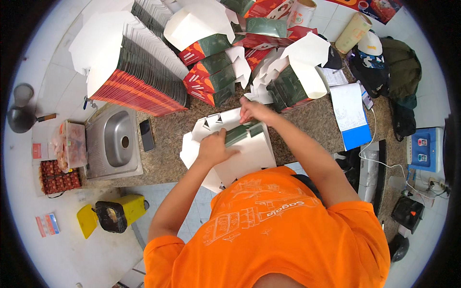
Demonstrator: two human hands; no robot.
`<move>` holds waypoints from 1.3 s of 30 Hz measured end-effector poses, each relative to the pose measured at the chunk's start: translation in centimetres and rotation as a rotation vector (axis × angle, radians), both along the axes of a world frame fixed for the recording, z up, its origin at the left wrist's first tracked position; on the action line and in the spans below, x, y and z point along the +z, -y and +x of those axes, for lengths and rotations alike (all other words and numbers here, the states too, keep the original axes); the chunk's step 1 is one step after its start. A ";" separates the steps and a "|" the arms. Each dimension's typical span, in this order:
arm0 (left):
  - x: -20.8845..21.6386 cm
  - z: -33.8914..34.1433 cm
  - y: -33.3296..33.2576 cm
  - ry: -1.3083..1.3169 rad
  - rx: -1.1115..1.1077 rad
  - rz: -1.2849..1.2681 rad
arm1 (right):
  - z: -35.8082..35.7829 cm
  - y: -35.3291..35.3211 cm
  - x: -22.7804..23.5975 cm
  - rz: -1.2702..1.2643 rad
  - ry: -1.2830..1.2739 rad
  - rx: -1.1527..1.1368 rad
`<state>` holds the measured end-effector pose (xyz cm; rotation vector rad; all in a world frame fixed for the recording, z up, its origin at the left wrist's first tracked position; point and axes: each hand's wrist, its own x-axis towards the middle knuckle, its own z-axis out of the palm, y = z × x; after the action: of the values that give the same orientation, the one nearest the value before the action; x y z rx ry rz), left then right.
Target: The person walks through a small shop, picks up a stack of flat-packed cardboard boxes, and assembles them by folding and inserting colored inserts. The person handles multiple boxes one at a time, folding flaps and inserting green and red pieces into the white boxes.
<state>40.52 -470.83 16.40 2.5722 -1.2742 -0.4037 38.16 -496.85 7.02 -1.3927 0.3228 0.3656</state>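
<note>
A partly folded cardboard takeaway box (247,158), white inside with a dark green panel showing, lies at the front edge of the counter against my body. My left hand (214,148) grips its left side, fingers over the green panel and thumb lying on the white board. At the box's far edge, my right hand (253,111) has its fingers bent round the upper flap; the fingertips are partly hidden. Just beyond stand folded boxes (211,77) in red and green with white open lids. A tall stack of flat box blanks (144,81) leans at the back left.
To the left are a steel sink (115,144) and a black phone (147,135). An open notebook (348,113) lies at the right, with a white cable (373,139) beside it. Caps (370,57) and a cardboard tube (354,32) sit at the back right. A yellow bin (129,211) stands below.
</note>
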 end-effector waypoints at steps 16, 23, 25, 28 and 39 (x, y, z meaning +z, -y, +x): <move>4.2 -1.7 -13.0 -0.891 1.258 -1.214 | -2.2 -11.3 14.1 -0.238 0.352 -0.211; 18.2 -3.6 -10.8 0.503 0.525 -0.684 | 0.7 -7.6 21.4 -0.916 0.578 0.562; 20.0 -0.6 -7.3 0.248 0.222 -0.306 | 2.8 -8.2 21.6 -0.914 0.482 0.915; 11.7 7.0 -5.3 -0.530 0.007 0.333 | 4.9 -9.5 17.6 -0.878 0.611 1.086; -7.9 -2.8 -6.1 0.176 0.187 -0.007 | -5.4 -10.2 -0.4 -1.417 0.915 0.418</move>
<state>37.68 -464.68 8.46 2.7405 -1.0709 -0.1397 32.73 -486.63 6.59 -2.8333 -0.6331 -0.3037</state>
